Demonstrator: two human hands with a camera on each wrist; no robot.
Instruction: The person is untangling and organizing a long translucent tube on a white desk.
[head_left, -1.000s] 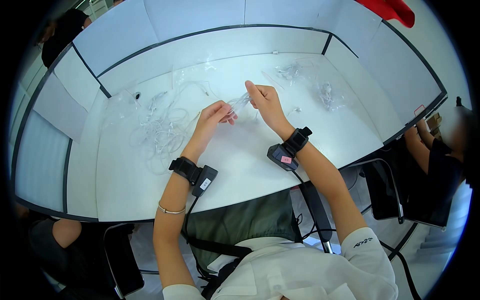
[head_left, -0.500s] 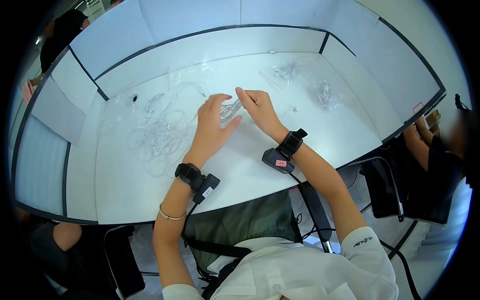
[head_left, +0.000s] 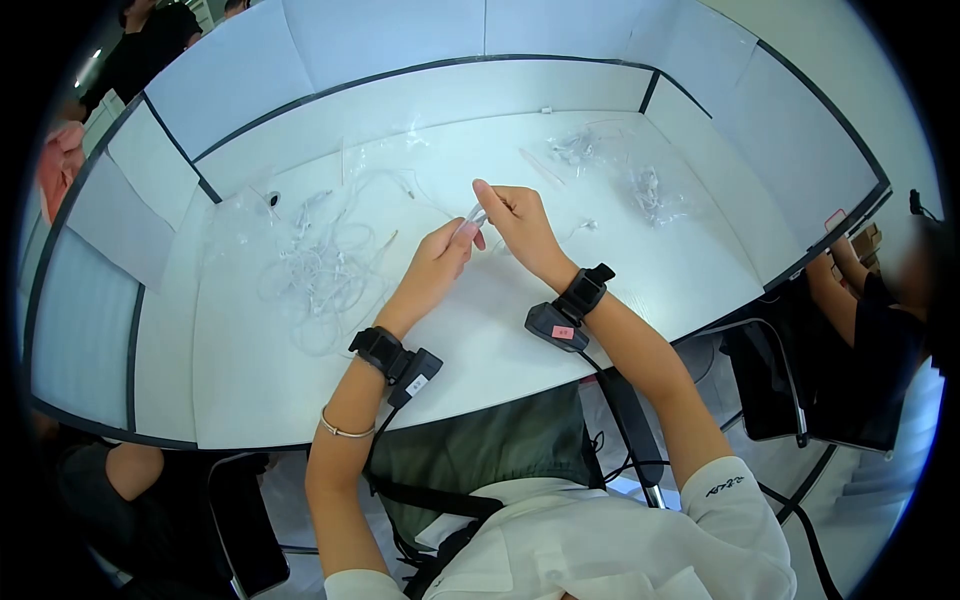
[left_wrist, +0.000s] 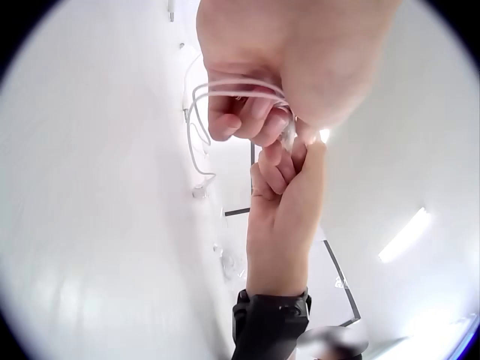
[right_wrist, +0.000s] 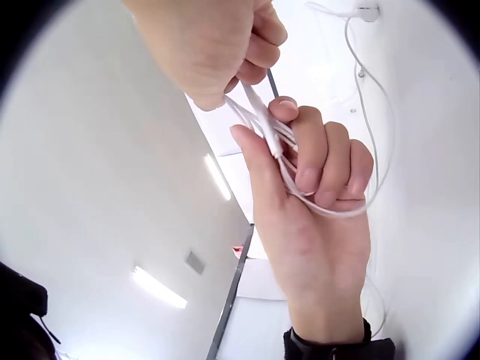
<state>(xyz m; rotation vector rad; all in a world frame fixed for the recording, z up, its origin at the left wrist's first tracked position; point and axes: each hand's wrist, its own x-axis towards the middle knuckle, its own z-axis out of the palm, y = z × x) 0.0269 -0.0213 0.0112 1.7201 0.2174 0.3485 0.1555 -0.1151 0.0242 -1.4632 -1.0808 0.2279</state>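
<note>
Both hands meet above the middle of the table around a coiled white cable. The left hand curls its fingers round the coil; in the right wrist view the left hand has the white cable between thumb and fingers, a loop hanging past its palm. The right hand pinches the upper end of the bundle, its thumb pointing up. In the left wrist view, cable loops cross the left fingers and touch the right hand.
A tangled heap of white cables lies on the table's left side, near clear plastic bags. Bagged cables and another bag lie at the back right. Low white panels edge the table. People are beyond both sides.
The left hand, spread beside the coil half a second ago, has closed round it. Both hands are slightly left of where they were a second ago. A person at the far left has moved.
</note>
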